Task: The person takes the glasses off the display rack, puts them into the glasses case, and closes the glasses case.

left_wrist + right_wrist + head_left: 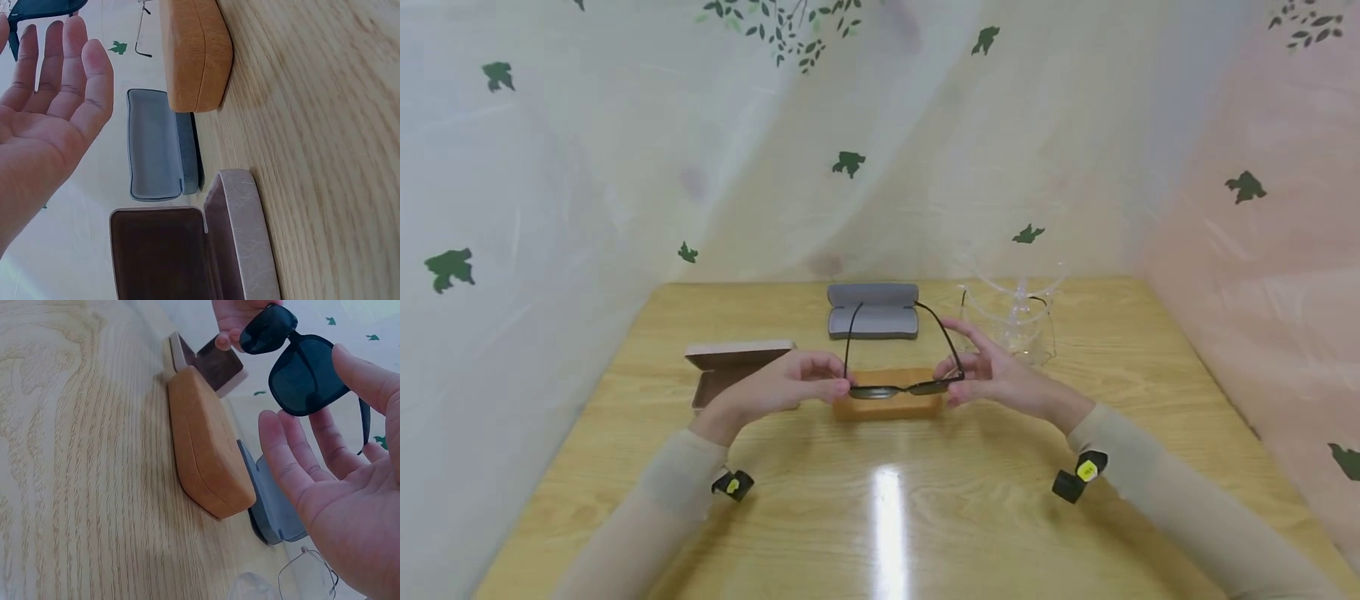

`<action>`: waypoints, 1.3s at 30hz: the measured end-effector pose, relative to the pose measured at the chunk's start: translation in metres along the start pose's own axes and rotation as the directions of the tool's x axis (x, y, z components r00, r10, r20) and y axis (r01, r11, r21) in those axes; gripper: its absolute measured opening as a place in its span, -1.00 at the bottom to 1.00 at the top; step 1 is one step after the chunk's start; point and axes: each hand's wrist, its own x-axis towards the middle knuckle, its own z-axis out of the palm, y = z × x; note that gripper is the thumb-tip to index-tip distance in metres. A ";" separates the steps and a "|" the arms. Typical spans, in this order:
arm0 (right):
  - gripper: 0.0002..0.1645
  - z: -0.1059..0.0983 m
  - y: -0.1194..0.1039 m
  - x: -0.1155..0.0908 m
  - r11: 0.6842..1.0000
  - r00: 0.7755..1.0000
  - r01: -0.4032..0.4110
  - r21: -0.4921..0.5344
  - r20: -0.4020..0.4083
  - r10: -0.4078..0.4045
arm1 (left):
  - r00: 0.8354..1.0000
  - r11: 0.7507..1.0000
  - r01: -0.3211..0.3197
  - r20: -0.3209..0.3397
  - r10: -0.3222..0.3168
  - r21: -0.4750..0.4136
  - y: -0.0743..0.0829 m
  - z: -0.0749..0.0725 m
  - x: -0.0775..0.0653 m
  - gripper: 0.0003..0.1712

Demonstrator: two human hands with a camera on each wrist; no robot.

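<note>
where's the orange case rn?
Head view, centre: orange case sits in front of the grey case, right of the brown-lined case, partly hidden by the sunglasses.

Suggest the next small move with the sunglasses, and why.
I'd probably fold one temple of the sunglasses inward: both stand spread, the left hand and right hand hold opposite ends, and the grey case lies open beyond.

Sunglasses (876, 392) in the grip show a smooth, plastic-looking black frame (292, 336) and glossy dark lenses (307, 380). The orange-brown spectacle case (206, 447) below has a matt, suede-like surface; the hinged case (251, 234) to the left, a creased, leather-like shell. The tabletop (1000, 517) beneath is glossy, grained wood.
</note>
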 end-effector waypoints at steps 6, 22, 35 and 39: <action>0.18 0.002 0.001 0.002 1.000 1.000 0.009 -0.011 0.004 -0.009 | 1.000 1.000 -0.017 0.005 0.017 -0.008 -0.002 -0.001 0.000 -0.66; 0.14 -0.003 0.003 -0.006 0.999 0.999 0.041 -0.006 0.010 -0.041 | 0.999 0.999 -0.027 0.018 0.028 -0.020 0.001 0.003 0.006 -0.71; 0.04 0.005 0.003 -0.009 0.962 0.994 0.063 -0.266 0.099 -0.037 | 1.000 0.997 -0.009 -0.014 0.008 -0.071 -0.002 0.005 0.009 -0.60; -0.03 0.009 0.003 -0.008 0.950 0.990 0.083 -0.301 0.131 -0.045 | 1.000 0.996 -0.014 -0.014 0.013 -0.088 -0.001 0.006 0.012 -0.61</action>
